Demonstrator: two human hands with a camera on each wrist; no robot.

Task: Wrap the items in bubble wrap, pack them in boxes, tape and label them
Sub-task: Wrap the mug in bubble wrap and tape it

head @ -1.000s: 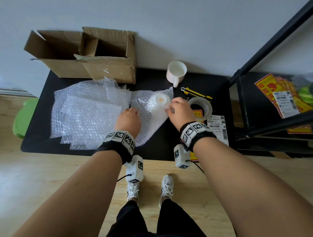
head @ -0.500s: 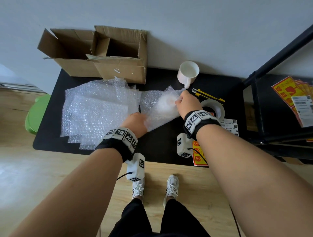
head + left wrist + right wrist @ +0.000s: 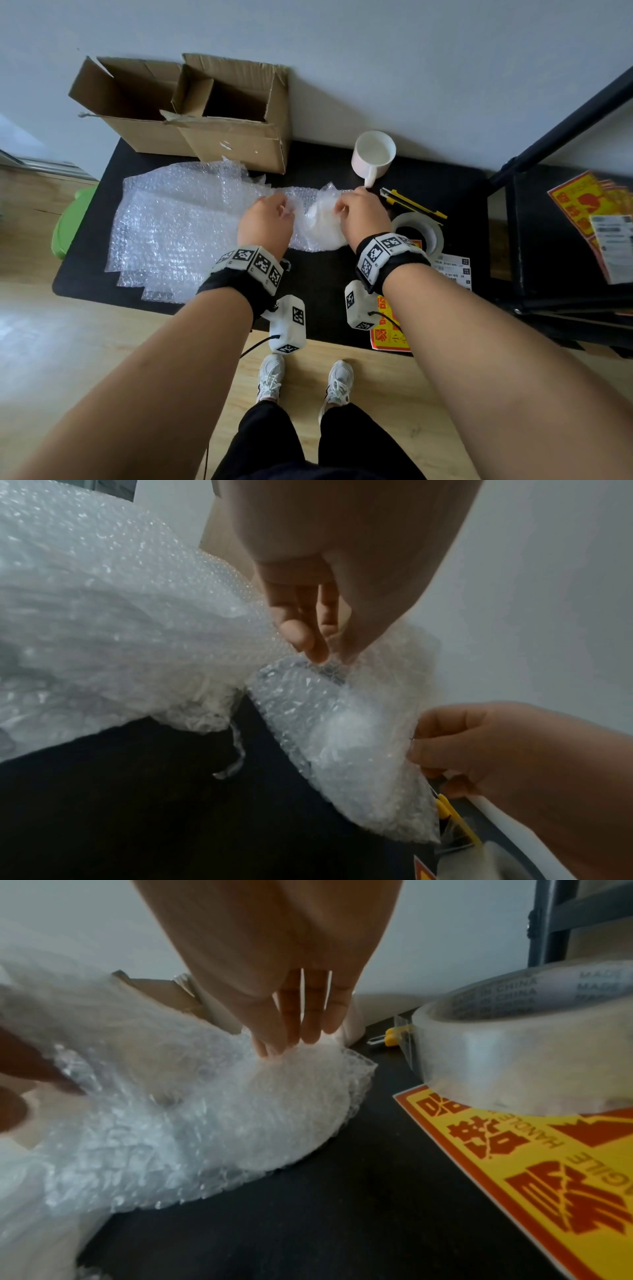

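a green thing pokes out past the left edge of the black table. at the back left of the table stand two open cardboard boxes, side by side against the wall. in front of them lies a spread stack of bubble wrap sheets. the left hand comes down on the right edge of that stack, and its thumb and fingertips pinch the left end of one sheet of bubble wrap that is folded over a white round item. the item sits on the table between the two hands and shows only as a pale lump through the plastic; what it is cannot be told. the right hand holds the right side of the bundle, its fingers curled down onto the wrap at the top. behind this hand a white mug stands upright near the wall, handle toward the person. just right of the hand lies a yellow box cutter, and nearer the person a roll of clear tape rests on a yellow and red fragile sticker. white shipping labels lie beside the roll. farther right, on a black shelf, sit more stickers.
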